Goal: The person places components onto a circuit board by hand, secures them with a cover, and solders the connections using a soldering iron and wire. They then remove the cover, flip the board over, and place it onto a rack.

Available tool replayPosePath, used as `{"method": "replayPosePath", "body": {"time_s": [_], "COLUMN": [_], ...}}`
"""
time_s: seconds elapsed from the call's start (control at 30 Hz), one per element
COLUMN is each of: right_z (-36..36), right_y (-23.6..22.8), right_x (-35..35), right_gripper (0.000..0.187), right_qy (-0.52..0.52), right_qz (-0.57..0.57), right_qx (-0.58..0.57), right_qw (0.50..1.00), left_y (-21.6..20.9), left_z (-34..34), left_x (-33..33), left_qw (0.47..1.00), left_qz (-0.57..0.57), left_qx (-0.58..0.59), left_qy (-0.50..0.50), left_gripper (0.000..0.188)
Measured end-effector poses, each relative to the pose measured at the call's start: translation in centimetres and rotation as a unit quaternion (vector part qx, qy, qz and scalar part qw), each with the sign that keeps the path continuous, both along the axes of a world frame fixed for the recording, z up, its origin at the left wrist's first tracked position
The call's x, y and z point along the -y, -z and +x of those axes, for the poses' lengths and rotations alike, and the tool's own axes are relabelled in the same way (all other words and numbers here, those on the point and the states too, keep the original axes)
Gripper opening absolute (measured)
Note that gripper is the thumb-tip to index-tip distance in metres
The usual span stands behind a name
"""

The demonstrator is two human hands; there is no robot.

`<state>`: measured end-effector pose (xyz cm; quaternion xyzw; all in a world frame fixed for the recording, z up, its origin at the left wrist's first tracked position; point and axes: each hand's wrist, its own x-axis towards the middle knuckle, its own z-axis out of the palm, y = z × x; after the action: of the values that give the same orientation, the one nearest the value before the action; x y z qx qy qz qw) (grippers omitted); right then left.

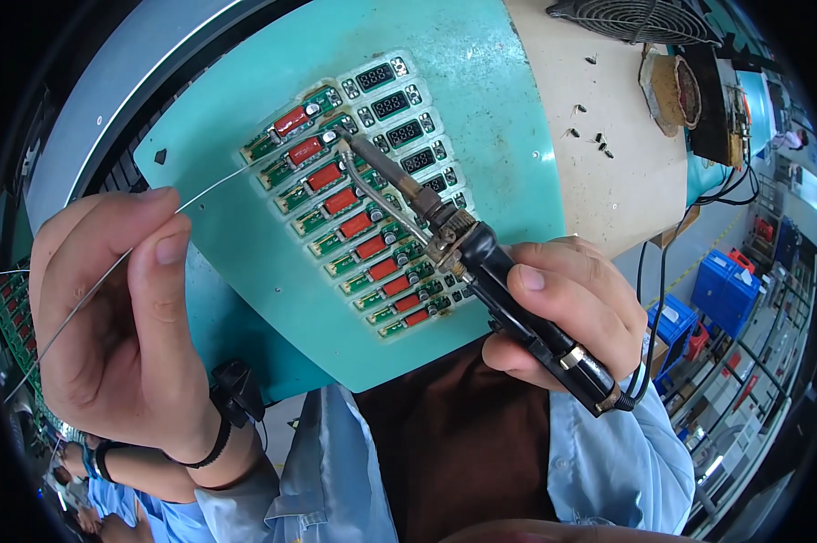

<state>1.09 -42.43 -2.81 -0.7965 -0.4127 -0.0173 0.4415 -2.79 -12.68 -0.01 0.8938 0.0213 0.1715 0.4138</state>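
Between thumb and forefinger, my left hand (109, 308) pinches a thin strand of solder wire (216, 184), which runs toward the circuit boards. My right hand (578, 303) is wrapped round the black handle of a soldering iron (494, 267) with a thin metal tube alongside its shaft. The iron's tip points left, at or just above the second board from the top, close to the wire's far end; whether they touch I cannot tell. Several small green circuit boards (331, 231) lie in a slanting row, each with a red block component (325, 176) and a dark digit display (391, 105).
The boards rest on a green work surface (236, 281). To the right, a beige board (607, 190) carries small black parts (605, 145) and a round brownish holder (684, 90). A black fan grille (639, 20) is at the back. Another person's arm (146, 472) shows at lower left.
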Motion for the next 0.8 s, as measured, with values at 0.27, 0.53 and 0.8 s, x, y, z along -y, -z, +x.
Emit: {"method": "replayPosePath", "body": {"time_s": [0.27,0.53,0.8], "right_z": [-0.1,-0.4,-0.8], "right_y": [0.2,0.0,0.3], "right_x": [0.0,-0.2,0.4], "right_gripper": [0.056,0.056,0.057], "right_qy": [0.004,0.01,0.016], "right_qz": [0.0,-0.004,0.028], "right_qx": [0.003,0.009,0.031], "right_qw": [1.0,1.0,0.999], "left_y": [0.2,0.3,-0.3], "left_z": [0.2,-0.1,-0.8], "left_x": [0.2,0.2,0.1], "left_qw": [1.0,1.0,1.0], "left_qz": [0.007,0.011,0.006], "left_qx": [-0.009,-0.002,0.002], "left_qy": [0.002,-0.005,-0.011], "left_gripper": [0.012,0.012,0.012]}}
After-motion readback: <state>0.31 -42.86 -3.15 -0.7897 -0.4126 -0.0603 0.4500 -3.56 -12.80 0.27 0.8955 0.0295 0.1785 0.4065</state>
